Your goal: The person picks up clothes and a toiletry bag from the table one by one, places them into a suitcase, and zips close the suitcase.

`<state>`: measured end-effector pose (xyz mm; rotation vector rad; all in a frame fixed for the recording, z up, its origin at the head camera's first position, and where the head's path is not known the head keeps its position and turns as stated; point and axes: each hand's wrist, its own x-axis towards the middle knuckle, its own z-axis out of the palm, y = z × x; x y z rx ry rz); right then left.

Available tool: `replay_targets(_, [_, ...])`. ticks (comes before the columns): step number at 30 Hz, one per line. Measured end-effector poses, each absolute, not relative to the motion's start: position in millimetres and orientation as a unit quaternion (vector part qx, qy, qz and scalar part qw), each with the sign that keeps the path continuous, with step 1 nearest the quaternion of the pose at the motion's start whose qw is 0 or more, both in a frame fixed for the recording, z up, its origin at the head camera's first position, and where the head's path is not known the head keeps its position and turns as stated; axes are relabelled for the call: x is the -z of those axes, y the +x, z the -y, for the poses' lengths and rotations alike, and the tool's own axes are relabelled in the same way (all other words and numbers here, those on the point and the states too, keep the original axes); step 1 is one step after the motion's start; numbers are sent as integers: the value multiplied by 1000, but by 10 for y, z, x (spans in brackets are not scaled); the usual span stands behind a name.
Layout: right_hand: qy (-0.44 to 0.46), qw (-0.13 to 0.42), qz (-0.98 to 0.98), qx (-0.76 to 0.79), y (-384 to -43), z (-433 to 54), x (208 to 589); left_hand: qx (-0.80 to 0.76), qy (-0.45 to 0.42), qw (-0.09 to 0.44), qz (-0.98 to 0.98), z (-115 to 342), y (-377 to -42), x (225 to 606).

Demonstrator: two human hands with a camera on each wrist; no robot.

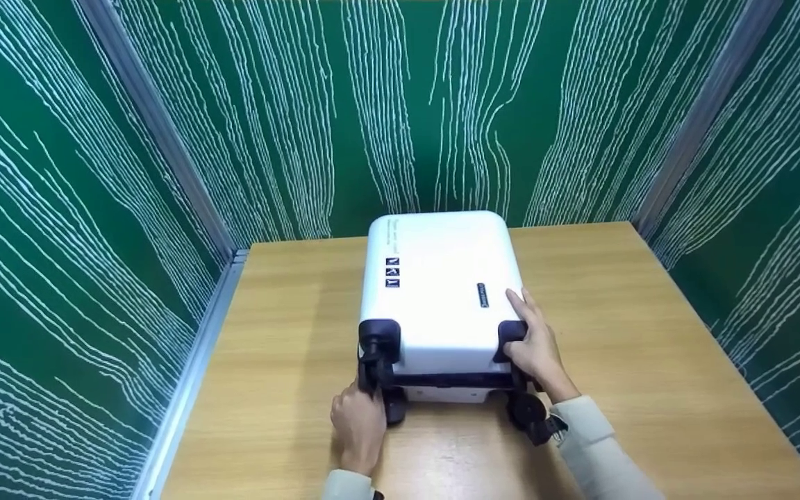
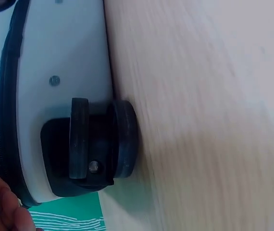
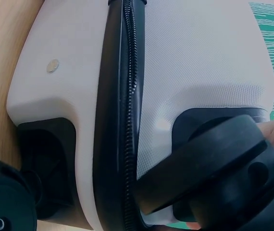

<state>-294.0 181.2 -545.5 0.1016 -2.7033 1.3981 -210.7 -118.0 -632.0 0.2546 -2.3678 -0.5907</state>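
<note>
A white hard-shell suitcase lies flat on the table, its wheeled end towards me. A black zipper band runs around its side, the zipper teeth meshed where the right wrist view shows them. At the near left corner my left hand has curled fingers against the zipper edge; whether a zipper pull is between them is hidden. My right hand holds the near right corner, fingers on the top shell, beside a black wheel. Another black wheel sits low on the left, next to the tabletop.
The wooden table extends on both sides of the suitcase. Green panels with white wavy lines stand behind and at both sides. A metal rail follows the left edge. The right wrist camera is close to the lower right wheel.
</note>
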Motion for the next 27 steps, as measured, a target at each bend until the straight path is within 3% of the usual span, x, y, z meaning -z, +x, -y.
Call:
replay_targets(9, [42, 44, 888, -456, -2953, -1808, 5444, 187, 30, 344, 920, 948, -1902, 6370])
replay_targets(15, [54, 41, 882, -466, -2969, -1793, 5408, 178, -23, 352, 919, 723, -1942, 6378])
replay_targets(27, [17, 47, 870, -491, -2856, -1578, 5418, 194, 19, 303, 933, 825, -2186, 6335])
